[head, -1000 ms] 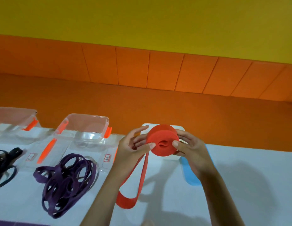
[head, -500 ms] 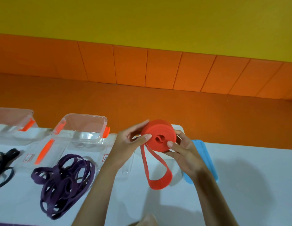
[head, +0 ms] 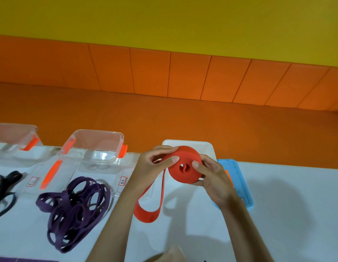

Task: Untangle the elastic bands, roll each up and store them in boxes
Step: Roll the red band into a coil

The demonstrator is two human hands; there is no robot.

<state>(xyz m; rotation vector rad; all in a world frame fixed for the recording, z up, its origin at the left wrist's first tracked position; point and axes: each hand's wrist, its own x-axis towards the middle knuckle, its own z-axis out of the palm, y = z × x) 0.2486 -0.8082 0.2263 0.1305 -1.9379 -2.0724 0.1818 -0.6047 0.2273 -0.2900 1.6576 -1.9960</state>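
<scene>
A red elastic band (head: 183, 168) is wound into a thick roll held above the white table. My left hand (head: 152, 167) pinches the roll's left side, thumb on its face. My right hand (head: 213, 178) grips the roll from the right and below, thumb near the centre hole. A loose red loop hangs from the roll down to the table. A tangled purple band (head: 73, 207) lies on the table at the left. A black band (head: 2, 188) lies at the far left edge. Behind the roll stands a white box (head: 207, 146).
Two clear boxes with orange clips, one nearer the hands (head: 96, 146) and one at the far left (head: 15, 137), stand along the table's far edge, with clear lids (head: 51, 174) lying in front of them. A blue lid (head: 238, 178) lies right of my hands. An orange padded wall is behind the table.
The roll has been turned further between both hands, taking up more band. The hanging loop swung from side to side and is shorter than a second ago.
</scene>
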